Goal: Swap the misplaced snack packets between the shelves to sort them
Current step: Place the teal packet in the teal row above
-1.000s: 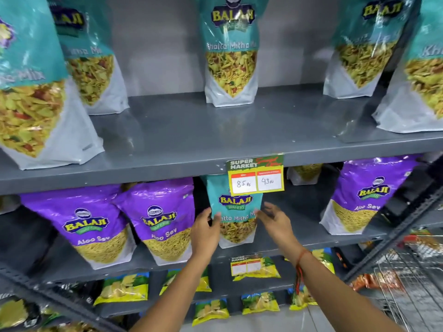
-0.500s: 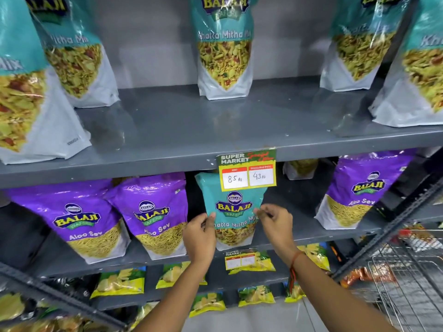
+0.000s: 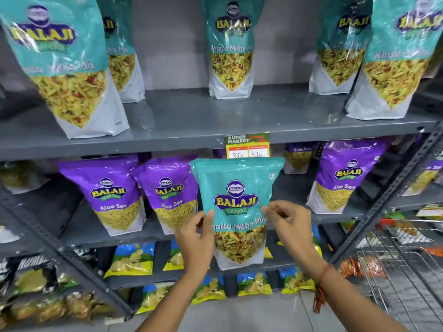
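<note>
A teal Khatta Mitha Mix packet (image 3: pixel 237 188) is held upright in front of the middle shelf (image 3: pixel 96 233), out past its front edge. My left hand (image 3: pixel 196 238) grips its left side and my right hand (image 3: pixel 288 224) pinches its right side. Purple Aloo Sev packets (image 3: pixel 112 192) stand on the middle shelf to the left, and another purple Aloo Sev packet (image 3: pixel 345 176) stands to the right. Several teal Khatta Mitha Mix packets (image 3: pixel 231 49) stand on the upper shelf (image 3: pixel 191 116), with a bare stretch of shelf in the middle.
A price tag (image 3: pixel 248 146) hangs from the upper shelf's front edge just above the held packet. Yellow and blue snack packets (image 3: pixel 131 259) fill the lower shelves. A wire shopping cart (image 3: pixel 402 271) stands at the lower right. A slanted metal upright (image 3: pixel 383 202) frames the right side.
Both hands closed on the teal packet and pulled it out from the middle shelf toward me and slightly upward. The view has moved closer and tilted up.
</note>
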### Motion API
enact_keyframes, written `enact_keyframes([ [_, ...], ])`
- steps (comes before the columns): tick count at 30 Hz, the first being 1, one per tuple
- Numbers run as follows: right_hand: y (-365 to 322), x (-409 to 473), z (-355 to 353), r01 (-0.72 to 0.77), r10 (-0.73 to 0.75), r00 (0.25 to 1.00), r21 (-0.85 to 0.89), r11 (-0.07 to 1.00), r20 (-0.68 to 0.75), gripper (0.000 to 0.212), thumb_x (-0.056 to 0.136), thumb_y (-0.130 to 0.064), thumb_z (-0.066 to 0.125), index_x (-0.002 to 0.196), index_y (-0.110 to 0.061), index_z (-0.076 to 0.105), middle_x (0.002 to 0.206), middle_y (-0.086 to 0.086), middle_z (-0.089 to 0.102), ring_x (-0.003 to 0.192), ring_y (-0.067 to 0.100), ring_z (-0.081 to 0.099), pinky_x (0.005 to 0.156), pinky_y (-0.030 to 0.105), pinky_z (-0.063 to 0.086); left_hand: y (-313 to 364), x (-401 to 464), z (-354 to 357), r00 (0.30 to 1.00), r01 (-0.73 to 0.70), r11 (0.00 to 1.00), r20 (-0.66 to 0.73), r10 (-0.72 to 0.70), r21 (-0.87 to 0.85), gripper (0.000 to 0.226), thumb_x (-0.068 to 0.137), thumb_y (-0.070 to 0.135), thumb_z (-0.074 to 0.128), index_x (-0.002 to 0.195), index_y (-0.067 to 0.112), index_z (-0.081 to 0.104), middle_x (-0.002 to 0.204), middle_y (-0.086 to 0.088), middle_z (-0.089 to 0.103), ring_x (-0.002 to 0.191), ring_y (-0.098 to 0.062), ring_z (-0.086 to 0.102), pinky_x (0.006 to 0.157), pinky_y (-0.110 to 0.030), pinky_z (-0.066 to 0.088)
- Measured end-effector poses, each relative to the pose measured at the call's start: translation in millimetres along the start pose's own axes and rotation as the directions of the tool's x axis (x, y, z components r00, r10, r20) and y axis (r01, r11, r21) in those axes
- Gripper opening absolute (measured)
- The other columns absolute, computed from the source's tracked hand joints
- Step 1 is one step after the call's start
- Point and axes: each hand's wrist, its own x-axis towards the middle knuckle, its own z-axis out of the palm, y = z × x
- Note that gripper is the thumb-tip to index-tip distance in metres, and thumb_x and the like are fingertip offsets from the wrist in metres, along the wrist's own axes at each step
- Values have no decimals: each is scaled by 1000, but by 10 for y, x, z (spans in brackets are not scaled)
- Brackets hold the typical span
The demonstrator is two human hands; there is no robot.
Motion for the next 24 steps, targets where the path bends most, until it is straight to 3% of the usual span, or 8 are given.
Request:
enact_keyframes([
  [3,-435,157,-27,66,-64,998,137,988,-21,22,81,-15,75,62,-10,67,57,-2,61,59,4,49,59,27,41,393,297,-146,993,-116,990,-44,113,-75,33,86,36,61,58,37,44,50,16,46,50,1,37,52,-13,28],
  [5,-771,326,-31,152,-141,987,156,976,-77,19,77,-21,74,65,-6,69,58,-5,62,58,1,50,59,26,42,656,567,-228,978,-192,979,-93,185,-72,28,85,36,63,60,31,50,47,17,44,50,4,40,54,-12,29],
  [8,-1245,677,-45,266,-245,959,154,952,-143,19,74,-25,73,65,-9,70,60,7,66,61,7,52,63,34,46,1030,1024,-295,958,-265,959,-140,250,-100,31,85,35,64,64,13,62,55,14,48,53,3,38,55,-23,34],
  [12,-1746,1208,-27,379,-344,919,201,903,-191,22,75,-23,75,65,-4,69,65,22,65,65,14,53,65,44,50,1487,1673,-312,937,-340,929,-136,322,-147,45,87,35,63,51,18,42,50,6,28,54,-10,24,52,-32,22],
  [16,-2026,1722,56,423,-382,896,174,889,-227,16,76,-19,76,64,-10,70,61,6,58,63,12,50,63,37,45,1715,2209,-220,932,-351,919,-159,325,-179,48,86,33,64,51,18,35,54,2,25,58,-14,23,57,-36,22],
  [21,-2132,2146,170,446,-409,882,134,885,-235,21,76,-16,75,69,3,72,68,23,70,63,12,56,65,39,51,1819,2544,-41,956,-249,931,-223,192,-267,25,86,26,67,66,12,67,56,4,55,53,-2,43,57,-29,39],
  [24,-2128,2314,212,432,-395,887,130,892,-239,16,78,-13,75,69,0,75,60,3,70,60,9,58,65,32,51,1792,2703,28,959,-228,935,-228,168,-272,24,86,29,67,66,16,65,60,1,57,58,-7,44,59,-30,38],
])
